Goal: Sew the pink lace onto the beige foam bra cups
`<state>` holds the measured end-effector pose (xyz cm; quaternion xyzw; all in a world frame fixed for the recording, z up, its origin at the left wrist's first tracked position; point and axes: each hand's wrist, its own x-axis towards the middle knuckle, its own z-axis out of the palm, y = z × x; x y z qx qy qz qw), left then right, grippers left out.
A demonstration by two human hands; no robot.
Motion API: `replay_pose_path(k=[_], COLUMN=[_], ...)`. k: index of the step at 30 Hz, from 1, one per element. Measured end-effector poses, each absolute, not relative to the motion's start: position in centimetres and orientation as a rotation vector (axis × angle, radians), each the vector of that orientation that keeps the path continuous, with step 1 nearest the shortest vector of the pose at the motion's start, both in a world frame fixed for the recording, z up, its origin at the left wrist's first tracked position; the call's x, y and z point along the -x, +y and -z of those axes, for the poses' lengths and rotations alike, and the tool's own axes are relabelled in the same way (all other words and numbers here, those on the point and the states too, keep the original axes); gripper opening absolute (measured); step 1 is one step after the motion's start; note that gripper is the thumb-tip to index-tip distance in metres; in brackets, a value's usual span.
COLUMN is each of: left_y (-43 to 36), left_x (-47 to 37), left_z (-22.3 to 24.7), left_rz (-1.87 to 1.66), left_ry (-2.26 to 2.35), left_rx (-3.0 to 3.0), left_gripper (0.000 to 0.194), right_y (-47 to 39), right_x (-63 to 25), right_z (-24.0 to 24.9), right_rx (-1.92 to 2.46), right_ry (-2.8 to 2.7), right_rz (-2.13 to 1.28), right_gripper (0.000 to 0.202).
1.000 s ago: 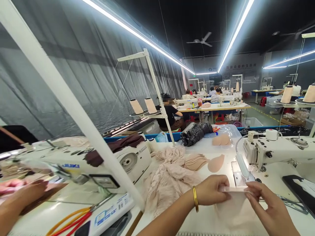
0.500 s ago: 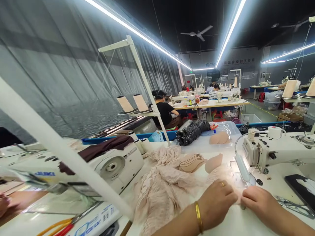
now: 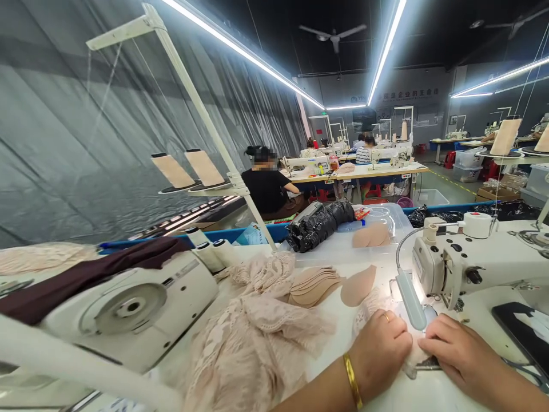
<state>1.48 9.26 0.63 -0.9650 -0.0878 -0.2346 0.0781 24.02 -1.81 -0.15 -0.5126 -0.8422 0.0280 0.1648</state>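
Note:
My left hand [image 3: 380, 355], with a gold bangle and a ring, presses down on a small pale lace piece [image 3: 371, 303] on the white table in front of the sewing machine [image 3: 467, 260]. My right hand [image 3: 454, 352] lies beside it, fingers flat on the same piece under the machine's lamp [image 3: 409, 297]. A heap of beige lace fabric [image 3: 257, 337] lies to the left of my hands. A stack of tan bra cups [image 3: 317, 283] and a single cup [image 3: 358, 285] sit behind them.
A second white sewing machine [image 3: 128, 303] with dark maroon cloth on it stands at the left. A thread stand [image 3: 206, 114] carries two beige cones. A black plastic bag [image 3: 319, 223] rests on a clear bin. A dark phone [image 3: 523, 332] lies at right. Other workers sit at tables farther back.
My hands have lowered the pale piece from the air onto the table by the needle and now press it flat. The view has swung left and closer to the table.

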Motion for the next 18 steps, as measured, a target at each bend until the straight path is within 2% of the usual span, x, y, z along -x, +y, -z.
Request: replay_pose_path(k=[8, 11, 18], left_y=[9.0, 8.9, 10.1], left_x=[-1.7, -1.6, -2.2], left_z=[-1.2, -1.1, 0.1], left_rz=[0.807, 0.823, 0.758], left_ry=[-0.315, -0.283, -0.223], left_rx=[2.891, 2.933, 2.975], left_gripper=[0.028, 0.033, 0.028], right_y=[-1.9, -2.0, -1.8], right_x=[-23.9, -23.8, -24.0], right_z=[-0.6, -0.8, -0.1], right_rx=[1.479, 1.47, 1.427], right_ry=[-2.37, -2.378, -2.35], right_rz=[-0.237, -0.243, -0.202], right_gripper=[0.037, 0.035, 0.035])
